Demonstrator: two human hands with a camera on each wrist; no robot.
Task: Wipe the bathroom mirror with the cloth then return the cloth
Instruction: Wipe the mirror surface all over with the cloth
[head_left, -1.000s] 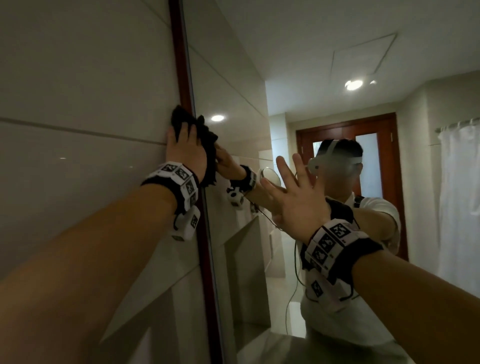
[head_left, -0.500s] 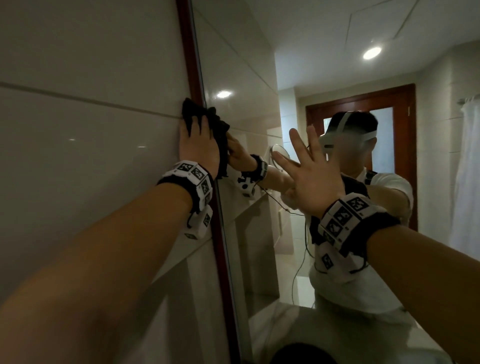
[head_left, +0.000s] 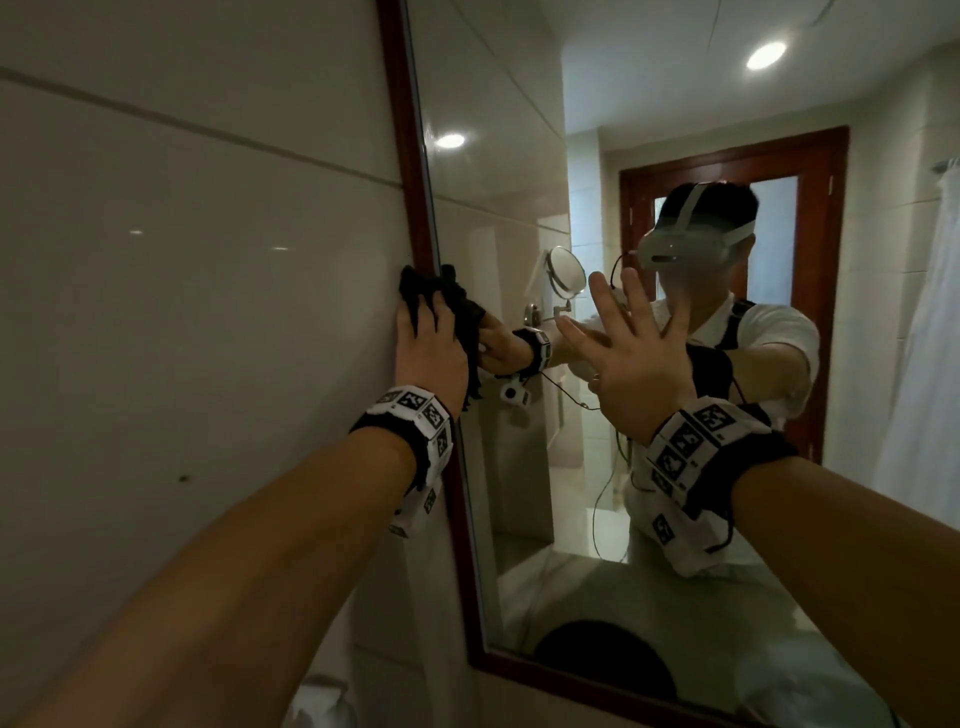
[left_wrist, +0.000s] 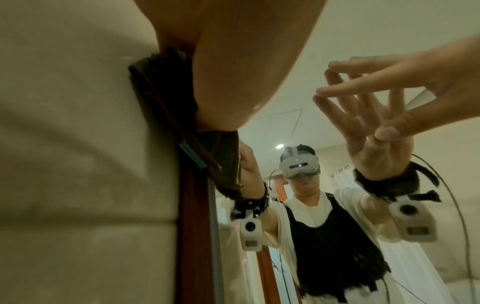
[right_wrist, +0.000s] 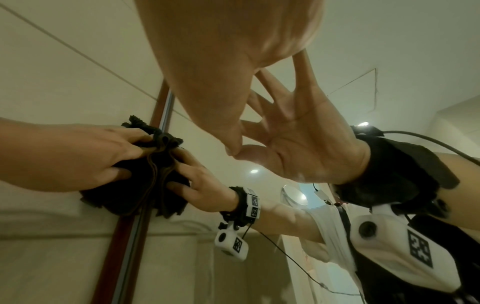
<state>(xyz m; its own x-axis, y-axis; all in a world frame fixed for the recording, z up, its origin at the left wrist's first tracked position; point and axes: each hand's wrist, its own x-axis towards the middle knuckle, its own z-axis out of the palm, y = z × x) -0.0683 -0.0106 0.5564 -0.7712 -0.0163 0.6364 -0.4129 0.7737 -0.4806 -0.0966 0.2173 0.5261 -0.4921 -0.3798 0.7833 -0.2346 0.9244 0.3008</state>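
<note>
**Cloth pressed at the mirror's left edge**

The left hand (head_left: 428, 353) lies flat over a dark cloth (head_left: 457, 306), fingers spread across the bunched fabric and pressing it against the wall and glass; in the right wrist view the fingers (right_wrist: 124, 135) dig slightly into the folds. The cloth sits right on the left side of the reddish wooden frame (head_left: 410, 197), straddling it — part on the pale wall tile (head_left: 197, 270), part on the mirror (head_left: 519, 467). The right hand (head_left: 634, 364) is wide open, fingers straight and fanned, its fingertips at the glass, meeting their own reflection in the left wrist view. It holds nothing and stands apart from the cloth, to its right.

Both wrists wear black bands with white marker blocks. In the mirror: the person's reflection wearing a white headset — also a small round mirror on a wall arm (head_left: 566, 270), a wooden door (head_left: 821, 291), ceiling lights and a white curtain (head_left: 930, 364).
</note>
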